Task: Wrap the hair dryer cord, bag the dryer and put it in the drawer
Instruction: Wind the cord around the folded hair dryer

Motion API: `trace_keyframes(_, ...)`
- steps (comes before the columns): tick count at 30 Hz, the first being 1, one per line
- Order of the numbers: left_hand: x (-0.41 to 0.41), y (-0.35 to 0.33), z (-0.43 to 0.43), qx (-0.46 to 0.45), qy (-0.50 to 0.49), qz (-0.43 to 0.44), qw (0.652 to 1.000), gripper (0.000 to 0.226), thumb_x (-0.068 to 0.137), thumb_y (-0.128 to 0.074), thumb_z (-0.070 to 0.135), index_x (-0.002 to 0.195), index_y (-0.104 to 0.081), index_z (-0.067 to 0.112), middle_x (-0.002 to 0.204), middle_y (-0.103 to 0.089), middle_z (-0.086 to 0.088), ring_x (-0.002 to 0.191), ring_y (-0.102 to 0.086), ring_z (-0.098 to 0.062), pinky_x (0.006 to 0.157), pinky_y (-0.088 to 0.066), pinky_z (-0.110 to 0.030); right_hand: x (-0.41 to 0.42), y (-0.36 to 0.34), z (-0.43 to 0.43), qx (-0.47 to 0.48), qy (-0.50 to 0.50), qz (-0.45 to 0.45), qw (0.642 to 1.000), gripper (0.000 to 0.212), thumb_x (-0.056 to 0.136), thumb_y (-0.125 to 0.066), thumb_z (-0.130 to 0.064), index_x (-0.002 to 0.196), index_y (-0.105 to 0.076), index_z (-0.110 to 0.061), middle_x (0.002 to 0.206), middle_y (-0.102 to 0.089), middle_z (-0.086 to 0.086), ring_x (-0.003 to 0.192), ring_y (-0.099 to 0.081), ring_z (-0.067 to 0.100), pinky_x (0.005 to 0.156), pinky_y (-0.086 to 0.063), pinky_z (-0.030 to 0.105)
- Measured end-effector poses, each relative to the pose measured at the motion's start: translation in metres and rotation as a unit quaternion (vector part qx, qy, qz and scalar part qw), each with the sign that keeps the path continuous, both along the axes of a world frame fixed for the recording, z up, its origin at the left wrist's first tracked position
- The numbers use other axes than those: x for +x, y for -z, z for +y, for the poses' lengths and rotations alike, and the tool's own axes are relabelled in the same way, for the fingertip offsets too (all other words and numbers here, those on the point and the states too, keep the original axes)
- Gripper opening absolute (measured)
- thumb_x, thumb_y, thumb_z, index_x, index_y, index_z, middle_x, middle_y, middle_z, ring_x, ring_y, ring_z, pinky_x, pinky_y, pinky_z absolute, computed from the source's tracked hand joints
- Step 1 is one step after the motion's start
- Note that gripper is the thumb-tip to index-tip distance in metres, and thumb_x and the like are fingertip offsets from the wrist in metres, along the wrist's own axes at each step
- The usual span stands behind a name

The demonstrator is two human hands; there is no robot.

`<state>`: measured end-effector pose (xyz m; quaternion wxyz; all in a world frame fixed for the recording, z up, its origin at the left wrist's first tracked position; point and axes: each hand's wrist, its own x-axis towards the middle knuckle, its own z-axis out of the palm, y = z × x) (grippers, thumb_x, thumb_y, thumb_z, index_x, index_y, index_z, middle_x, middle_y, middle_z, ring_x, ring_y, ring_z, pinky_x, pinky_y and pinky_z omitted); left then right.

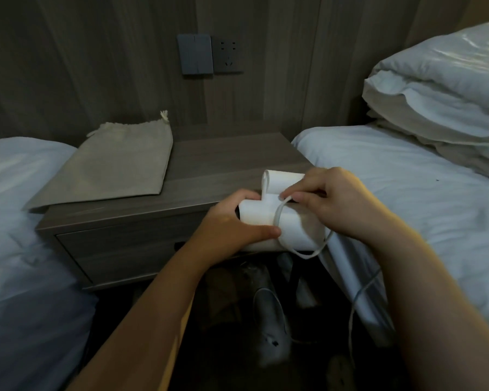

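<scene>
Hair dryer (280, 221) sits in the left hand (232, 230), above the table (209, 159) edge. Right hand (333, 204) pinches the cord (278, 213). Loose cord could slip off and unwind.

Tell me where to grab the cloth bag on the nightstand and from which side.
Take the drawstring bag at its gathered mouth, the far edge near the wall, reaching in from above. It lies flat on the nightstand, so only that bunched hem gives a grip something raised to pinch.

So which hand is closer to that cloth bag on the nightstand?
The left hand. It grips the hair dryer on the side facing the cloth bag. The right hand holds the cord on the dryer's far side, nearer the bed.
</scene>
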<state>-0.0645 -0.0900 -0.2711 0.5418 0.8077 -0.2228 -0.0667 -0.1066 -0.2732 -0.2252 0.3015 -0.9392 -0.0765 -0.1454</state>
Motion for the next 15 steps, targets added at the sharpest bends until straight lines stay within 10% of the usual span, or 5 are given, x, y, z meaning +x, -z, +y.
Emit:
trace_keyframes(9,0.005,0.001,0.008,-0.004,0.031,-0.010,0.999,0.039,0.064,-0.083,0.025,0.092,-0.059,0.037,0.103,-0.062,0.009,0.088,-0.057,-0.003,0.064,-0.047,-0.008,0.008,0.006,0.000,-0.097,0.121,-0.103,0.983,0.049,0.058,-0.079,-0.047,0.097,-0.069,-0.018,0.102,-0.055,0.000,0.096,-0.051,0.023,0.081,-0.041,0.036)
trace_keyframes(15,0.008,0.000,0.016,0.024,0.055,-0.017,0.998,0.041,0.062,-0.084,0.027,0.093,-0.060,0.038,0.102,-0.061,0.015,0.084,-0.057,0.006,0.068,-0.047,-0.008,0.002,0.003,-0.019,-0.083,0.008,0.064,0.994,0.045,0.069,-0.076,-0.042,0.110,-0.065,-0.029,0.103,-0.069,-0.006,0.097,-0.060,0.012,0.084,-0.044,0.027)
